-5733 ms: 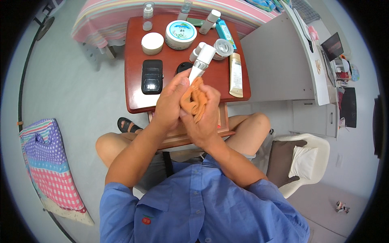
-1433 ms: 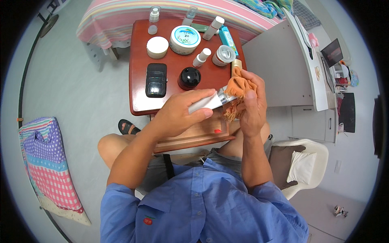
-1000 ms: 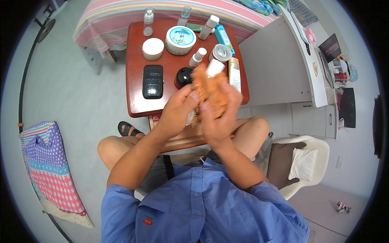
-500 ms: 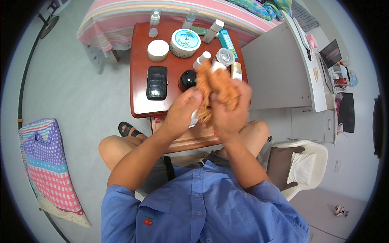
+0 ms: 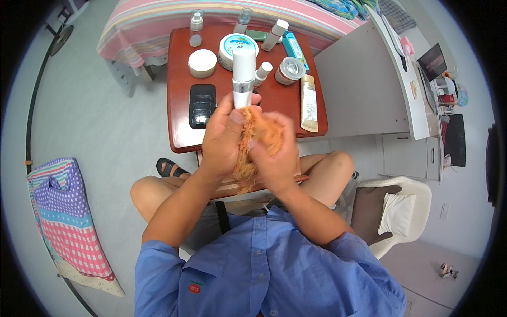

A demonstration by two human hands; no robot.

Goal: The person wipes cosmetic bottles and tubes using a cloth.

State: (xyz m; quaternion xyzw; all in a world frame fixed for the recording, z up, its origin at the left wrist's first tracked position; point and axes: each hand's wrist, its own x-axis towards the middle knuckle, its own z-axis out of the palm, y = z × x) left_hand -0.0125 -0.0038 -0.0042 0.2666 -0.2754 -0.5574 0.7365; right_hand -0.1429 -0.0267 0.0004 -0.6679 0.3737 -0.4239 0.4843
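Observation:
My left hand (image 5: 219, 142) is closed around a white bottle (image 5: 243, 68) with a silver band, its capped end pointing away from me over the table. An orange fluffy cloth (image 5: 245, 166) is bunched against the near part of the bottle and hides it. My right hand (image 5: 277, 161), slightly smeared by motion, grips that cloth and presses it toward my left palm. Just beyond the hands stand a small white-capped bottle (image 5: 262, 73) and a round white tub (image 5: 226, 58) with a blue-green lid.
On the red-brown table (image 5: 179, 121) are a black case (image 5: 202, 105), a cream round jar (image 5: 202, 63), a clear-lidded jar (image 5: 290, 71), a gold tube (image 5: 309, 103), a blue box (image 5: 294, 48) and several bottles along the far edge. A bed (image 5: 153, 29) borders the far side; a white chair (image 5: 414, 211) stands right.
The bottle has swung upright into plain view, pointing away from me. Both hands and the cloth have shifted left and nearer me, uncovering the gold tube and covering the black round object.

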